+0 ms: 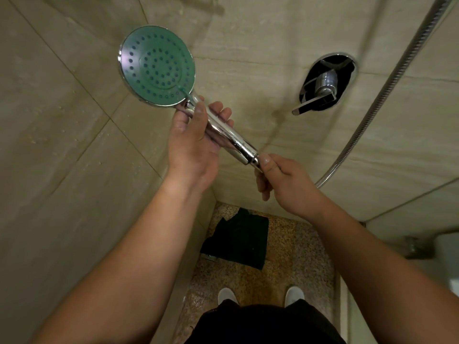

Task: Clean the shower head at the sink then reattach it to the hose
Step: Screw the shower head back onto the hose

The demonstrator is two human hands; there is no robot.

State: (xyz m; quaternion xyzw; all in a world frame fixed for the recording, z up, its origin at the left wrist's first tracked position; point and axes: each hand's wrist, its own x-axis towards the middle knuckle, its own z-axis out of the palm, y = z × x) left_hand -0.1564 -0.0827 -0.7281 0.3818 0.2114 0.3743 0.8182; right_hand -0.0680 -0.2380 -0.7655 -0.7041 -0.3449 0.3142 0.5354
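Basically the left hand [192,142] gripped the rigid, slick-looking chrome shower head [159,68] mid-handle while the right hand [285,180] pinched the hose [387,93] nut, likely light.

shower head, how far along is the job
Washing looks done: the person is at the tiled shower wall, no sink in view. In hand: left hand grips the shower head; right hand pinches the hose end at its handle base. Left: tightening; joint hidden.

mixer lever [323,89] on tiled wall [62,145] | dark cloth [238,240] on floor [293,264]
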